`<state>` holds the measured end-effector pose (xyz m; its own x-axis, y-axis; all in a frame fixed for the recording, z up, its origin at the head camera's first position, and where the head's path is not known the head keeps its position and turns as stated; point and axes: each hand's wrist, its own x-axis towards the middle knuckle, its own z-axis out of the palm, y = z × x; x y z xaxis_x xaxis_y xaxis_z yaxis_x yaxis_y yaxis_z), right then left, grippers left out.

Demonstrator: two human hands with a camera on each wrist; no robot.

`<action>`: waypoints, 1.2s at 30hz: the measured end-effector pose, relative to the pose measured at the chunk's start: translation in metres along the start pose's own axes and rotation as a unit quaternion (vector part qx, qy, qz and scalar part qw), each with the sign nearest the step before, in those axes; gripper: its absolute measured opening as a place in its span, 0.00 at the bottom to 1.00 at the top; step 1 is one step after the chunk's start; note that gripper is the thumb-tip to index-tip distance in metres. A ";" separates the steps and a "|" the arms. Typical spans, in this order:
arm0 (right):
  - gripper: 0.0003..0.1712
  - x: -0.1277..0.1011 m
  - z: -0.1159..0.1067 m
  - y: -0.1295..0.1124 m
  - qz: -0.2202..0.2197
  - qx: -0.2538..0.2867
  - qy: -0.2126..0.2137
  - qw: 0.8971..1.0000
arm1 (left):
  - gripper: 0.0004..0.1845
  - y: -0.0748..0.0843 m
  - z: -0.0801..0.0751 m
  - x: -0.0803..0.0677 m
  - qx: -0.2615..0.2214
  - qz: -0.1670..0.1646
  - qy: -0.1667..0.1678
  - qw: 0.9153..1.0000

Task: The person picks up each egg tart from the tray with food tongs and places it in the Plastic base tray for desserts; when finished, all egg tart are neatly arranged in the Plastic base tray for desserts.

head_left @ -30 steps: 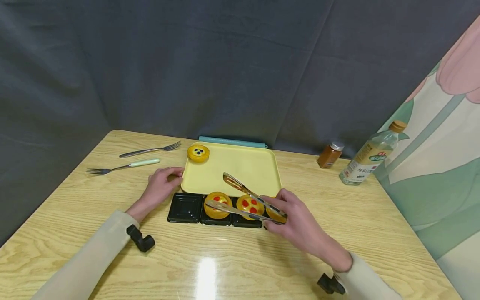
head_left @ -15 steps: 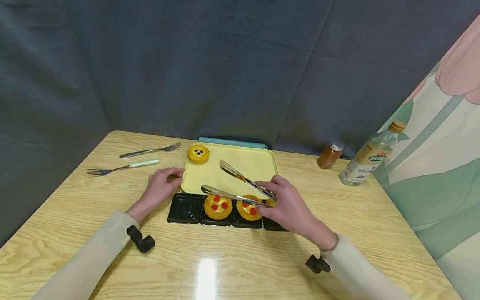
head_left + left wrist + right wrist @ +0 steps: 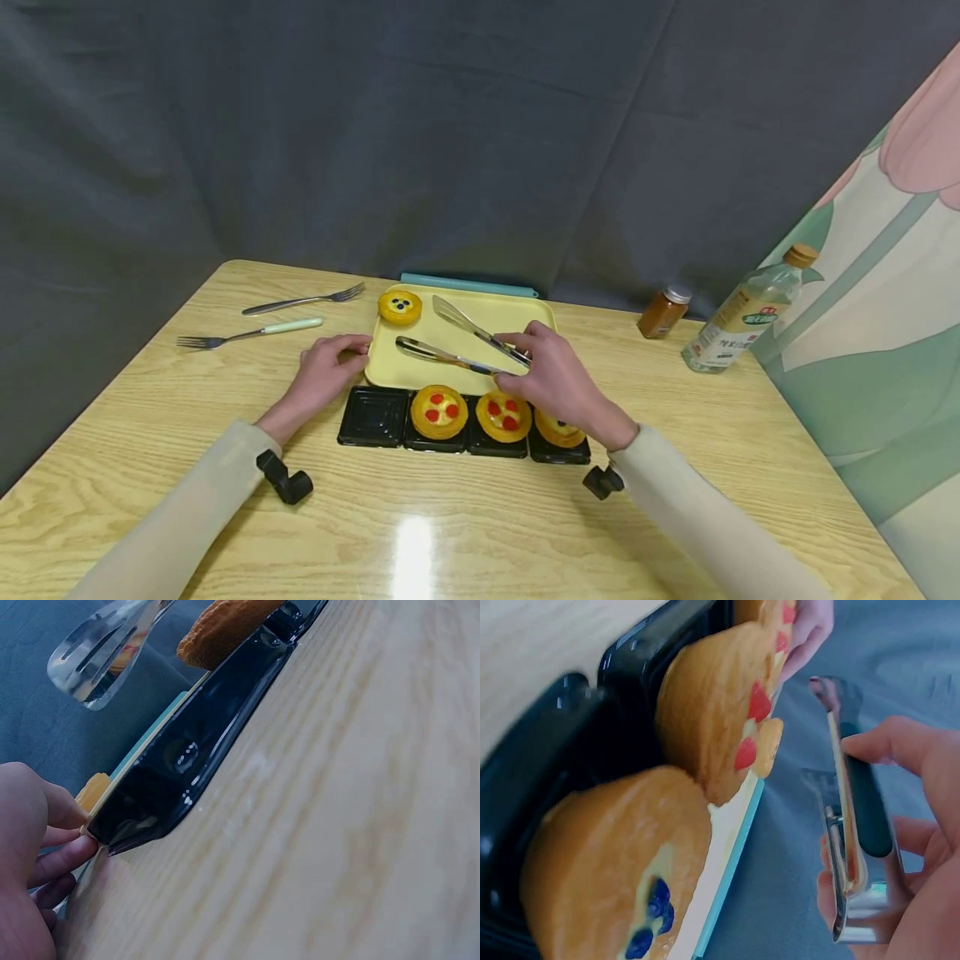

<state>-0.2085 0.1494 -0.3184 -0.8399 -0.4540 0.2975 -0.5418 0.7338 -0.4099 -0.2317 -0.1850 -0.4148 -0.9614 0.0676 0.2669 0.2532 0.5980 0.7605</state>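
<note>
Head view shows the right hand (image 3: pixel 558 379) gripping open tongs (image 3: pixel 457 337) over the yellow tray (image 3: pixel 525 321) near the tabletop's far edge. Left hand (image 3: pixel 326 371), fingers relaxed, touches the tray's left rim.

A left hand (image 3: pixel 26 855) rests at the corner of a glossy black tray (image 3: pixel 202 742) on a pale wooden table (image 3: pixel 337 825), its fingers (image 3: pixel 67 855) touching the tray's end. An orange tart (image 3: pixel 225 626) sits farther along the tray, with slotted metal tongs (image 3: pixel 101 652) above.
</note>
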 end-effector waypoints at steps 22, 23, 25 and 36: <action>0.28 0.056 0.023 0.002 0.009 -0.017 -0.044 0.999 | 0.20 0.001 -0.001 -0.002 0.000 -0.001 -0.002 1.000; 0.28 0.058 0.025 0.002 0.011 -0.019 -0.047 0.999 | 0.20 0.001 -0.001 -0.002 -0.001 0.000 -0.001 1.000; 0.28 0.061 0.027 0.001 0.016 -0.023 -0.052 0.998 | 0.20 0.001 0.000 -0.002 -0.003 0.002 0.000 1.000; 0.28 0.071 0.029 -0.006 0.044 -0.037 -0.066 0.996 | 0.20 0.001 0.000 -0.001 -0.006 0.014 0.004 1.000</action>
<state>-0.2661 0.0983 -0.3201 -0.8836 -0.4452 0.1454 -0.4662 0.8064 -0.3640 -0.2309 -0.1848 -0.4142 -0.9528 0.0776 0.2935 0.2818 0.5856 0.7600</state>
